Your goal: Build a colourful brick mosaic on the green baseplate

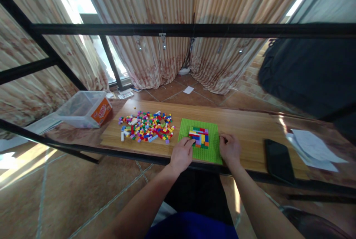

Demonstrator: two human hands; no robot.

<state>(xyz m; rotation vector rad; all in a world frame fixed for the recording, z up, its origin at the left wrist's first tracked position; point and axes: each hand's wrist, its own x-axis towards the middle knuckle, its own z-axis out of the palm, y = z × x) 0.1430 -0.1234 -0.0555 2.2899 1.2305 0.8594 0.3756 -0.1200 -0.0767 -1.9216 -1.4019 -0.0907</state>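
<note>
A light green studded baseplate [213,153] lies near the front edge of the wooden board. On it stands a low build of multicoloured toy bricks [203,138], in yellow, blue, red, white, orange and green. At the build's left front corner, the closed fingers of my left hand [182,153] press on a brick; the thumb side is partly hidden. My right hand [230,148] rests with curled fingers against the baseplate's right edge. Whatever those fingers may hold is out of sight.
Many loose toy bricks [148,125] lie spread on the board [236,120] at left. Beyond them stands a clear plastic bin [80,109] with an orange label. A dark phone [279,161] and white papers [315,148] are at right. A black metal bar [178,30] crosses behind.
</note>
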